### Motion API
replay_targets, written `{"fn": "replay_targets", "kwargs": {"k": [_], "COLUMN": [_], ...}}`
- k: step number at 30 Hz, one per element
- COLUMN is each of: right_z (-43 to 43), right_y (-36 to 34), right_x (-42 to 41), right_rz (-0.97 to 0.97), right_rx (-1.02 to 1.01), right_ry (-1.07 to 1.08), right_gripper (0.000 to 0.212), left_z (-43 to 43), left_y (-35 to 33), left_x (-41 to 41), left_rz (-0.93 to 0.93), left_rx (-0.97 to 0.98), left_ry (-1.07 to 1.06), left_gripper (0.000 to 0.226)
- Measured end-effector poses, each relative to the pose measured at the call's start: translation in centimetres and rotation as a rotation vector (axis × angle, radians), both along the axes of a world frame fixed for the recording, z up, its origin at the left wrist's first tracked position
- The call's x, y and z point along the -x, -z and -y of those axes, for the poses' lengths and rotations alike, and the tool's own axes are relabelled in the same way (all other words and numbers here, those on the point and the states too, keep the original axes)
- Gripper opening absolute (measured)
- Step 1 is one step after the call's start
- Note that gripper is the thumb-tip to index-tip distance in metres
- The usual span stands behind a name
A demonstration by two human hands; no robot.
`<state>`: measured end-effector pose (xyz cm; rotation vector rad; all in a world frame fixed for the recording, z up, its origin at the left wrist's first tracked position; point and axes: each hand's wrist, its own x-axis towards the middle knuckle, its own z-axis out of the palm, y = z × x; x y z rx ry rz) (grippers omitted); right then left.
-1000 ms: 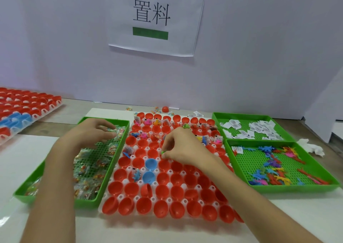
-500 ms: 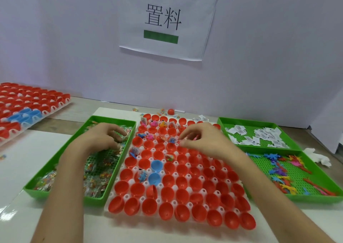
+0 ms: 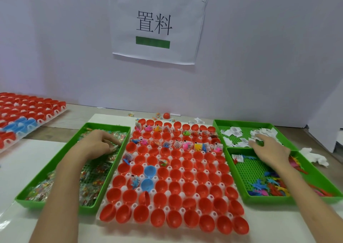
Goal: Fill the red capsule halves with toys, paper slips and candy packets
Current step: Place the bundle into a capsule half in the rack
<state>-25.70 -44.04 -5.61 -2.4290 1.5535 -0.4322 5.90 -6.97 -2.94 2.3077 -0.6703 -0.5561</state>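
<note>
Across the middle of the worktop sits the white holder [image 3: 182, 209] of red capsule halves [image 3: 174, 187]. We judge the job well under half done: only the rows nearest the far edge show anything inside, plus a few cups down the holder's left side. The rows toward the near edge hold nothing yet. One tipped half [image 3: 144, 198] stands on its rim, and two blue halves [image 3: 150, 171] sit among the red.

Our left hand [image 3: 98, 144], over the left green tray [image 3: 55, 159], curls its fingertips round one of the candy packets [image 3: 92, 185]. Our right hand [image 3: 269, 149] reaches into the far right tray [image 3: 241, 122], fingers bent down on the paper slips [image 3: 233, 131]; we cannot tell whether it grips one. The toys [image 3: 269, 187] wait in the near right tray [image 3: 235, 174].
</note>
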Motion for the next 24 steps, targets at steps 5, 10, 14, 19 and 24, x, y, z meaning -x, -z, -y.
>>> {"fn": "replay_targets", "kwargs": {"k": [5,10,14,19,24], "right_z": [1.1,1.5,1.2,1.0,1.6], "right_y": [-1.0,-1.8,-1.7,-1.6,-1.5], "right_x": [-0.5,-1.1,-1.4,-1.7,-1.6], "right_rz": [-0.032,0.069,0.113,0.074,-0.051], "right_rx": [-0.096,-0.116,-0.029,0.027,0.006], "right_ry": [0.013,0.039,0.072,0.081,0.071], "right_gripper": [0.042,0.023,0.007,0.012,0.021], "left_z": [0.0,0.2,0.0,0.2,0.3], "left_y": [0.1,0.1,-0.3,-0.8,-0.8], "left_x": [-0.1,0.0,0.2,0.8,0.9], "left_rz": [0.017,0.044,0.034,0.039,0.079], "left_rx": [-0.022,-0.059,-0.047,-0.002,0.104], "left_ry": [-0.026,-0.023,-0.065,-0.128,-0.195], "left_gripper": [0.038,0.045,0.044,0.041,0.040]}}
